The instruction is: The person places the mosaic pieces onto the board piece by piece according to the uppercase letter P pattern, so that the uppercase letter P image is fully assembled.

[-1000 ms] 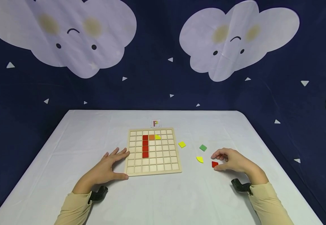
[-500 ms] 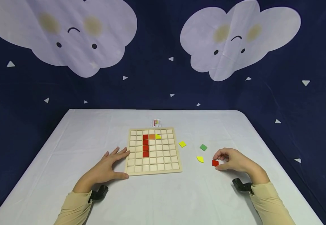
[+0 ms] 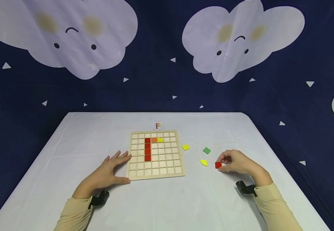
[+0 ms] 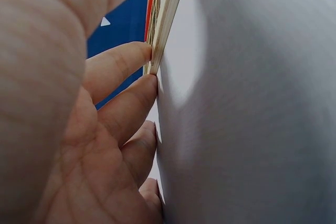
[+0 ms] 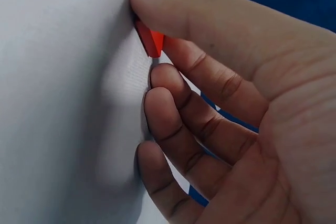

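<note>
On the table, in the head view, my right hand [image 3: 237,163] pinches a small red square tile [image 3: 217,165] between thumb and index finger. The right wrist view shows the thumb across that red tile [image 5: 153,40], with the other fingers curled behind it. My left hand [image 3: 106,175] spreads its fingers along the left edge of a wooden grid board [image 3: 156,177]; fingertips touch the board's side [image 4: 167,19] in the left wrist view. Set in the board are a column of red squares [image 3: 147,151], an orange square [image 3: 154,140] and a yellow quarter-round tile [image 3: 160,140].
Between board and right hand lie a loose yellow square [image 3: 185,147], a green square [image 3: 206,150] and a yellow quarter-round piece [image 3: 203,163]. A small pattern card [image 3: 158,125] lies behind the board. The white-covered table [image 3: 97,128] ends at a dark blue cloud-patterned backdrop [image 3: 155,89].
My right hand and the red tile have shifted slightly toward the far side of the table. The left hand stays at the board's edge. The head view has shifted a little.
</note>
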### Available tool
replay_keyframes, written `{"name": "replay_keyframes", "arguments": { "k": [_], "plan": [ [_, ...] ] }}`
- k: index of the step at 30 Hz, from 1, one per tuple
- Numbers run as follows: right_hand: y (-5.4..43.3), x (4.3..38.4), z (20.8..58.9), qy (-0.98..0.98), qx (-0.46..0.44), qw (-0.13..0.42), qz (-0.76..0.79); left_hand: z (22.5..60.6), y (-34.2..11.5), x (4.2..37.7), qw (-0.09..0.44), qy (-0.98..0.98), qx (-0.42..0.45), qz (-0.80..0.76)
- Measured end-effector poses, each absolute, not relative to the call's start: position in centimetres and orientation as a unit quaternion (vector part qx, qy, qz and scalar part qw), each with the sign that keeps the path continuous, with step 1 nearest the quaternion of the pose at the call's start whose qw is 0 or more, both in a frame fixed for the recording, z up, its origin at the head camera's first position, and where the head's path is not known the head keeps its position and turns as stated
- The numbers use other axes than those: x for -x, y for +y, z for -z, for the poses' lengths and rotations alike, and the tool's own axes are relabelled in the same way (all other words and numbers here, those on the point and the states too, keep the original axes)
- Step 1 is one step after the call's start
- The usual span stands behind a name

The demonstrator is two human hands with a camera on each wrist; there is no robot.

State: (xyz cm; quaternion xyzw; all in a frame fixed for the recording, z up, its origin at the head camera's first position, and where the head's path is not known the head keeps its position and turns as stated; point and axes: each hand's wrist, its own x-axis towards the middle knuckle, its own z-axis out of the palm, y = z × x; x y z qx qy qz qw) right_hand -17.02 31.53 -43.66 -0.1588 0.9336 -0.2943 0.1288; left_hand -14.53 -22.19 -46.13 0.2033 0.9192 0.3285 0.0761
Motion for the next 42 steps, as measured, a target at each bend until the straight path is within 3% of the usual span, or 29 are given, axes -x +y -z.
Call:
{"name": "replay_keyframes", "arguments": {
  "k": [15, 42],
  "plan": [
    [30.3, 17.9, 42.9, 0.929, 0.185, 0.115, 0.298, 45.9, -22.2, 14.4, 0.074, 0.919, -0.205, -0.33],
    [23.3, 20.9, 40.3, 0.916, 0.248, 0.114, 0.294, 46.2, -22.3, 14.5, 0.075, 0.917, -0.205, -0.335]
  ]
}}
